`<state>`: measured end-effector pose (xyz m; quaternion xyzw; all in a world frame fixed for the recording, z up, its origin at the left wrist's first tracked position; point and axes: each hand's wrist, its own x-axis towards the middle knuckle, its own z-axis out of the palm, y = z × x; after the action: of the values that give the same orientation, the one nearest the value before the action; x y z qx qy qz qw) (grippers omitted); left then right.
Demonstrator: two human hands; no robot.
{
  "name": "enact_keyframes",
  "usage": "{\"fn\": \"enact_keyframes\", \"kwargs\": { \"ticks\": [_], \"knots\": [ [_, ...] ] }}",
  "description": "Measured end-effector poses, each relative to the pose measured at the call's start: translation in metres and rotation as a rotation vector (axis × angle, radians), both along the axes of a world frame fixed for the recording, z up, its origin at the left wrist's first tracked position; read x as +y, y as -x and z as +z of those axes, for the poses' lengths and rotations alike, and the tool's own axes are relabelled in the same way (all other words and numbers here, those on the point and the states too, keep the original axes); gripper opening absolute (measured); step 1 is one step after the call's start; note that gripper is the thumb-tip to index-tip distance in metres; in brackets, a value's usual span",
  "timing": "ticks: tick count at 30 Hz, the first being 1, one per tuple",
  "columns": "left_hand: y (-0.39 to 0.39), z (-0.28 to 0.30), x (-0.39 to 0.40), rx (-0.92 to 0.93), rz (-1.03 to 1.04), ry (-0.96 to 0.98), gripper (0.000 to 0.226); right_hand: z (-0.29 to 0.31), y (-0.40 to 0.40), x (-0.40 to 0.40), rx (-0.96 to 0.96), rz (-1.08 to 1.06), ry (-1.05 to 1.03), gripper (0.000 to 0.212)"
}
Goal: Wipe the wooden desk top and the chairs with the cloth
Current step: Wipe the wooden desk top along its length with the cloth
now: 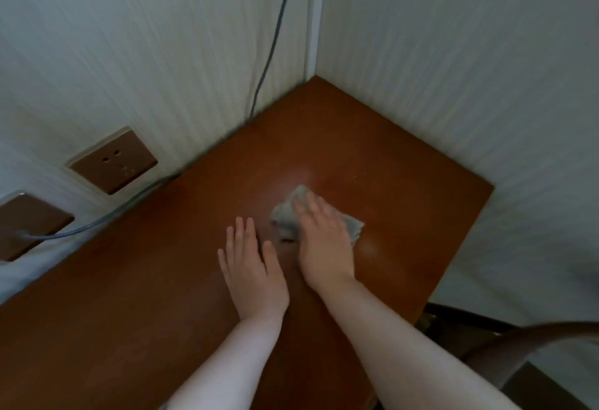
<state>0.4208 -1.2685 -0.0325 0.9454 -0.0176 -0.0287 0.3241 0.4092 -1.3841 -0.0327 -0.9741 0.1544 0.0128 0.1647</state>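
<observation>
Step in hand, as judged: wiping the wooden desk top [201,280], which fills the centre and lower left of the frame. Right hand [321,241] laid flat on the grey cloth [285,215] just right of centre, fingers straight and close together, pressing rather than pinching; cloth bunched, with edges showing to either side of the hand. Left hand [252,273] just beside it, flat on bare wood, fingers spread, holding nothing. Small dark speck [287,240] noted at the cloth's near edge. Recommended: even palm pressure, overlapping strokes, speck gathered into the cloth, far corner at upper centre covered, care near the cable [97,223] along the left edge. Chair [518,341] at lower right apparently not yet wiped.
</observation>
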Motion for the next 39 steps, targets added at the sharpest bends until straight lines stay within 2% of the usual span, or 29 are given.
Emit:
{"fn": "enact_keyframes", "kwargs": {
  "ticks": [2, 4, 7, 9, 11, 12, 15, 17, 18, 19, 22, 24, 25, 29, 31, 33, 36, 37, 39],
  "knots": [
    [-0.003, -0.002, -0.014, 0.006, -0.009, -0.022, 0.048, 0.0, 0.009, -0.023, 0.001, -0.208, 0.039, 0.061],
    [-0.006, -0.004, -0.028, -0.007, -0.008, -0.025, 0.049, -0.001, 0.026, -0.014, -0.022, -0.267, 0.008, 0.059],
    [-0.008, -0.007, -0.043, -0.025, -0.004, -0.081, 0.059, -0.006, 0.042, 0.006, -0.052, -0.07, -0.026, 0.055],
    [-0.01, -0.011, -0.047, -0.013, 0.023, -0.144, 0.06, -0.004, 0.032, -0.006, -0.046, 0.172, -0.053, 0.055],
    [-0.01, -0.013, -0.05, -0.001, 0.026, -0.202, 0.059, -0.002, 0.01, -0.034, -0.052, 0.276, -0.06, 0.057],
    [-0.01, -0.014, -0.05, 0.004, 0.017, -0.234, 0.056, -0.002, -0.001, -0.049, -0.031, 0.232, -0.055, 0.057],
    [-0.009, -0.017, -0.052, 0.001, 0.014, -0.294, 0.052, -0.009, -0.007, -0.073, -0.062, -0.126, 0.019, 0.058],
    [-0.01, -0.017, -0.054, 0.004, 0.021, -0.314, 0.054, -0.013, 0.005, -0.06, -0.11, -0.3, 0.038, 0.058],
    [-0.01, -0.018, -0.055, -0.001, 0.026, -0.316, 0.056, -0.015, 0.012, -0.048, -0.127, -0.319, 0.032, 0.057],
    [-0.01, -0.018, -0.056, -0.008, 0.032, -0.313, 0.057, -0.016, 0.015, -0.037, -0.148, -0.276, 0.008, 0.056],
    [-0.011, -0.018, -0.058, -0.001, 0.02, -0.349, 0.062, -0.012, -0.003, -0.035, -0.122, 0.059, -0.091, 0.058],
    [-0.011, -0.018, -0.058, 0.004, 0.012, -0.371, 0.066, -0.009, -0.028, -0.058, -0.095, 0.135, -0.043, 0.057],
    [-0.011, -0.017, -0.058, 0.002, 0.014, -0.374, 0.067, -0.011, -0.037, -0.071, -0.069, 0.071, 0.0, 0.057],
    [-0.01, -0.014, -0.056, 0.018, 0.004, -0.375, 0.057, -0.014, -0.022, -0.1, -0.075, -0.491, 0.067, 0.055],
    [-0.009, -0.014, -0.056, 0.026, 0.003, -0.368, 0.056, -0.015, -0.006, -0.082, -0.07, -0.599, 0.093, 0.057],
    [-0.009, -0.013, -0.057, 0.024, 0.018, -0.354, 0.056, -0.009, -0.001, -0.052, -0.097, -0.466, 0.065, 0.06],
    [-0.011, -0.013, -0.057, 0.063, 0.022, -0.348, 0.051, -0.005, -0.017, -0.03, -0.059, 0.079, -0.038, 0.065],
    [-0.01, -0.012, -0.057, 0.07, 0.022, -0.347, 0.052, -0.006, -0.028, -0.04, -0.048, 0.166, -0.037, 0.061],
    [-0.01, -0.01, -0.058, 0.074, 0.013, -0.357, 0.053, -0.008, -0.042, -0.072, -0.052, 0.109, 0.012, 0.056]
  ]
}}
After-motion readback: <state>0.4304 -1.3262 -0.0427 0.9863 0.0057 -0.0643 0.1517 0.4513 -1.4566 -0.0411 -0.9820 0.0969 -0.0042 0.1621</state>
